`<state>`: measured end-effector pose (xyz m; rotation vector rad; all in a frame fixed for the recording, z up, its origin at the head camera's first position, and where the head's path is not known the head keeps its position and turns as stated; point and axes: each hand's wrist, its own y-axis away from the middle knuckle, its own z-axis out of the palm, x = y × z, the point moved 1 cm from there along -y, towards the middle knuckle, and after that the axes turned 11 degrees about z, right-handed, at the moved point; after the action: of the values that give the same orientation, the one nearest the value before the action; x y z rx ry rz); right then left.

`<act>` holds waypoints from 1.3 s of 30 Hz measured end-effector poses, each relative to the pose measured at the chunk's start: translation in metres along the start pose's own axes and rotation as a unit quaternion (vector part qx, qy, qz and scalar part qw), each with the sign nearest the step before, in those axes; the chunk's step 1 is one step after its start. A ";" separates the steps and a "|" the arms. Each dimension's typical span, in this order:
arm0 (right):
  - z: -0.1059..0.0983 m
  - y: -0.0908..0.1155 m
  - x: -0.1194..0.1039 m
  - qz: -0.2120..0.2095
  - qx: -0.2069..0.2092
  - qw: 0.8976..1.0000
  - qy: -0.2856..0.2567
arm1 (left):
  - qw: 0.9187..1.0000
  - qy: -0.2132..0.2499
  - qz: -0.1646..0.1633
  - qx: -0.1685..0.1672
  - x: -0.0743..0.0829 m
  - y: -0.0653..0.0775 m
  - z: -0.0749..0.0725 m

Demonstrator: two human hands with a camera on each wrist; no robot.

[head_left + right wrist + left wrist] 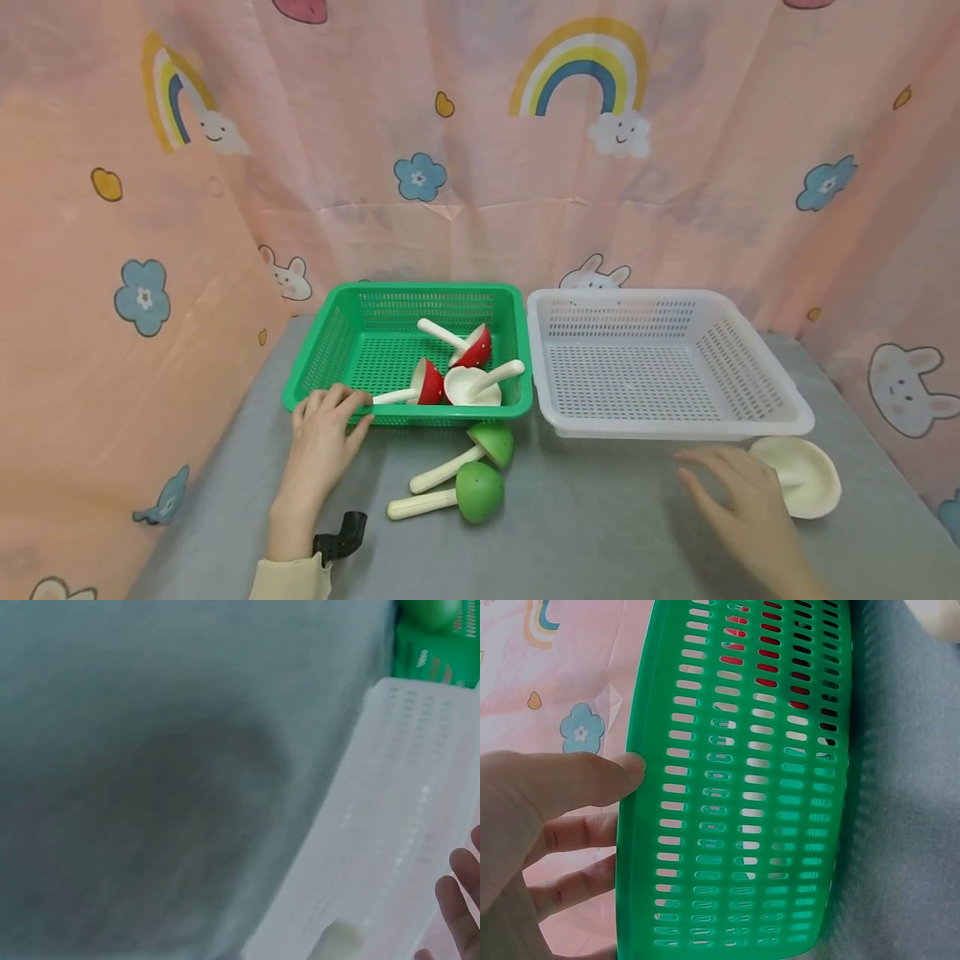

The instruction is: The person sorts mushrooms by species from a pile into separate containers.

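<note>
My left hand (322,442) holds the front left rim of the green basket (408,412); in the left wrist view the thumb (604,778) lies at the rim and the other fingers pass behind it. Three toy mushrooms are in that basket: a red-capped one (474,346) at the back, another red one (429,383) in front, and one showing its pale underside (468,387). Blurred, with fingers spread and nothing held, my right hand (738,508) is over the grey table. It partly covers a cream mushroom (813,479) lying underside up.
Two green-capped mushrooms, one farther (493,443) and one nearer (480,492), lie in front of the green basket. A white basket (675,427) stands to its right. A pink patterned curtain (480,167) hangs behind the grey table (600,533).
</note>
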<state>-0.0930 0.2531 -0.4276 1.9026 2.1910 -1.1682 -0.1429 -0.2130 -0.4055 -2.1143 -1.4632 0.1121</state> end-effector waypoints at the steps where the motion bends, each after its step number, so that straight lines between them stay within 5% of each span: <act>1: -0.002 0.002 0.005 0.003 -0.002 1.000 0.001 | 1.000 0.000 0.001 0.000 0.000 0.000 0.000; 12: -0.032 0.007 0.062 -0.020 0.045 0.998 -0.040 | 1.000 0.004 -0.003 0.004 -0.001 0.000 0.000; 17: -0.037 0.011 0.075 0.006 0.048 0.999 0.012 | 1.000 0.004 -0.001 0.000 0.000 0.000 0.000; 29: -0.034 0.011 0.095 -0.018 -0.008 0.989 0.145 | 1.000 0.007 -0.001 0.001 0.000 0.000 0.000; 34: -0.027 0.011 0.097 -0.015 -0.047 0.984 0.172 | 1.000 0.003 0.000 0.002 0.000 0.001 0.000; 39: -0.024 0.009 0.100 -0.049 -0.040 0.985 0.161 | 1.000 0.002 0.001 0.003 0.000 0.001 0.000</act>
<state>-0.1007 0.3508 -0.4613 2.0997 2.4701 -0.8145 -0.1423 -0.2131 -0.4057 -2.1098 -1.4569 0.1130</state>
